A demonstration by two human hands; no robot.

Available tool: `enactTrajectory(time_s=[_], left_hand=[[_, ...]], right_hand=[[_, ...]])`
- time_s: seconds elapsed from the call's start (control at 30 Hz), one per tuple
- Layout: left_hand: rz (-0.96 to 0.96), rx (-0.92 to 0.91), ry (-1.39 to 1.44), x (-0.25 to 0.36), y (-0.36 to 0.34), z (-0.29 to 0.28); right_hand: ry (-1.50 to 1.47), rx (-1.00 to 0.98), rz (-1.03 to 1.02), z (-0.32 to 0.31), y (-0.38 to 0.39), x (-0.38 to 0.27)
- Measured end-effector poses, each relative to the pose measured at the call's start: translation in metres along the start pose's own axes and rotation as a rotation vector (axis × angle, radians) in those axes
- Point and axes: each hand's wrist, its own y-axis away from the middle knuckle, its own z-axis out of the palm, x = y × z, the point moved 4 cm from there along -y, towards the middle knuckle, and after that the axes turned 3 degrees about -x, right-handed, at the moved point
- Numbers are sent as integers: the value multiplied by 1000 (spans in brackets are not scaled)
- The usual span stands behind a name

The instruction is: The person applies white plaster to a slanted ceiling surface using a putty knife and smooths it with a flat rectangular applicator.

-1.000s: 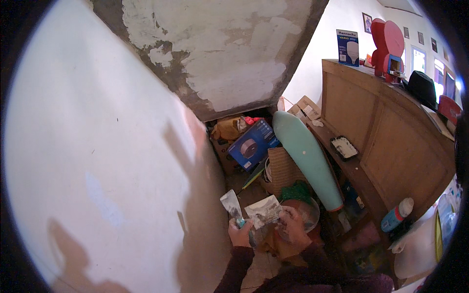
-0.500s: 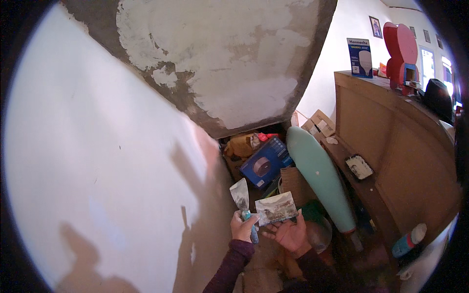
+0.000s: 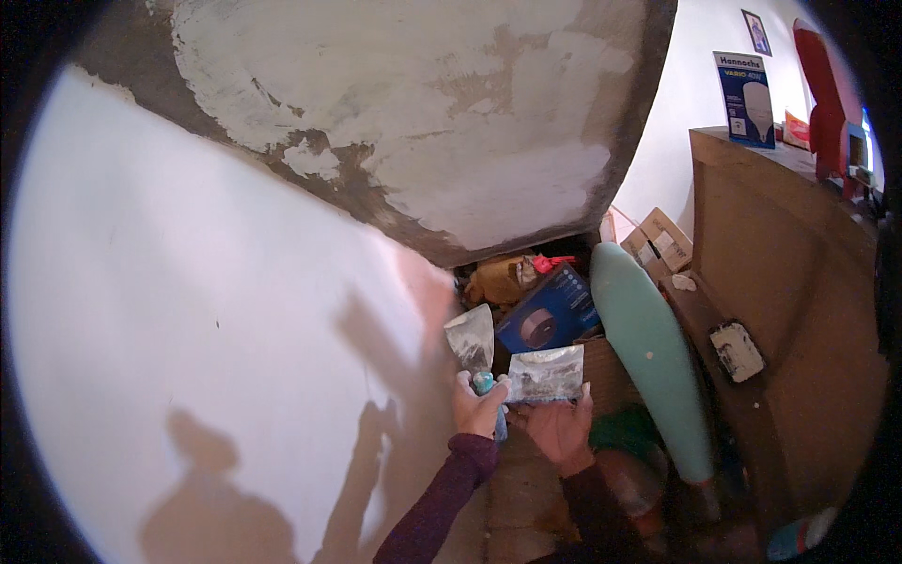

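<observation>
My left hand (image 3: 475,410) is closed round the teal handle of a putty knife (image 3: 472,340). The knife's wide metal blade points up, streaked with pale filler. Beside it, my right hand (image 3: 562,434) is palm up with its fingers under a flat rectangular spreader plate (image 3: 547,374), the thumb at its right edge. White and grey filler is smeared across the plate. My left thumb lies close to the plate's left edge; whether they touch, I cannot tell. The lower part of the knife handle shows below my left fist.
A white wall (image 3: 216,282) rises at the left, under a patchily plastered sloping surface (image 3: 451,122). Ahead lie a blue box (image 3: 548,315) and a long pale-green ironing board (image 3: 648,357). A filler-covered tray (image 3: 737,352) rests on a ledge of the brown wooden cabinet (image 3: 789,254) at right.
The putty knife's blade has turned, showing its face more broadly, and the plate has levelled. My view has shifted, so the surroundings sit farther right in the picture.
</observation>
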Motion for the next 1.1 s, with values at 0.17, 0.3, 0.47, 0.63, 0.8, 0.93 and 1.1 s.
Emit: enactTrajectory(time_s=[0.17, 0.3, 0.47, 0.63, 0.8, 0.93, 1.1], left_hand=[[126, 75, -107, 16, 6, -11], [134, 228, -83, 33, 16, -26], [14, 266, -226, -3, 83, -91], [-141, 469, -743, -172, 205, -166], [-96, 609, -675, -200, 235, -135], [-378, 531, -525, -207, 250, -118], [-508, 487, -423, -194, 239, -104]], right_hand=[[-390, -215, -107, 16, -12, -1], [-150, -142, -210, 31, -84, -47], [959, 154, -648, 74, -181, -105], [1727, 360, -1246, 133, -263, -150], [1895, 301, -1527, 163, -336, -167], [1999, 208, -1616, 179, -367, -155], [2043, 173, -1728, 177, -399, -159]])
